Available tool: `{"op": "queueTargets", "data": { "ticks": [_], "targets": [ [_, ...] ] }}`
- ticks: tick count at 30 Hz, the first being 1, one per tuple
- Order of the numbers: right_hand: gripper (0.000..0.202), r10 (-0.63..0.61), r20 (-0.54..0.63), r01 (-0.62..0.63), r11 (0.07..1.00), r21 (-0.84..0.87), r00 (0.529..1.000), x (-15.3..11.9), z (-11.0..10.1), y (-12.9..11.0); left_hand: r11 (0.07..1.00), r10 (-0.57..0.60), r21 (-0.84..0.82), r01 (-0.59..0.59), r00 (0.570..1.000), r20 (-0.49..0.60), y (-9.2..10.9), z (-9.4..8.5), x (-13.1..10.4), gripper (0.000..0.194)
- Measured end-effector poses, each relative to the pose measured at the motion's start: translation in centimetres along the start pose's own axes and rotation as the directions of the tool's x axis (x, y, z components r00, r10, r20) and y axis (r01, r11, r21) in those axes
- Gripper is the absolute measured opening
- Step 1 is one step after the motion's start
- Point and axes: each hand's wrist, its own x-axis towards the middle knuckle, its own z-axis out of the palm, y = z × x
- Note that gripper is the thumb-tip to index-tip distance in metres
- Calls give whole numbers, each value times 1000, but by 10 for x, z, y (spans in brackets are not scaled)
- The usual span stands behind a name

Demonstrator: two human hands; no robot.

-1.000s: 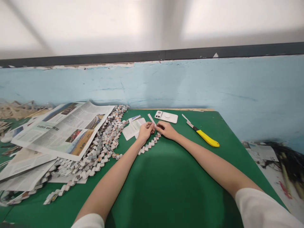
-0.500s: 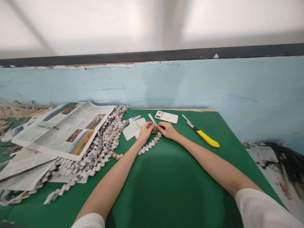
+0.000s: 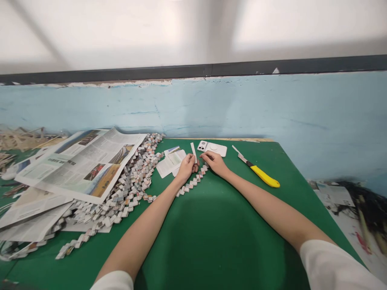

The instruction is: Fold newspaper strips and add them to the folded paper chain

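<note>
My left hand [image 3: 188, 166] is closed on a narrow white paper strip [image 3: 193, 150], which sticks up above the thumb. Just right of it, my right hand [image 3: 215, 162] has its fingertips drawn together, apart from the strip; whether anything small is between them is hidden. A zigzag chain of folded paper pieces [image 3: 192, 184] runs across the table below both hands, its upper end passing close under the right hand's fingers. Several cut pieces of printed paper [image 3: 167, 164] lie left of my left hand.
A white phone [image 3: 217, 150] lies behind my right hand. To its right is a cutter with a yellow handle [image 3: 264, 176], blade bare. Newspaper sheets [image 3: 87, 161] cover part of a heap of folded-paper chains [image 3: 130, 189] on the green table [image 3: 229, 241].
My hands have parted slightly. The right fingers have let go of the strip, which stays in my left hand and now stands more upright.
</note>
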Motion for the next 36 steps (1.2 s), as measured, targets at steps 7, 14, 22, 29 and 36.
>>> {"op": "queueTargets", "data": {
  "ticks": [7,14,22,29,36],
  "targets": [
    [46,-1,-33,1,1000,2,999,2,-2,-2,995,21,94,-26,998,60,-1,2,-1,45],
    [47,14,-38,-13,1000,12,999,-1,-1,1,992,13,126,-21,998,65,-6,0,-1,46],
    [48,1,-79,-2,1000,-15,997,-2,0,-1,983,-4,182,-22,990,143,2,3,-4,45],
    [37,-88,-89,77,990,-120,992,-3,3,3,978,1,208,-32,989,149,6,2,-4,48],
    [44,-172,41,177,972,-157,984,-2,-1,2,988,-17,155,-3,992,123,6,1,-3,50]
  ]
}}
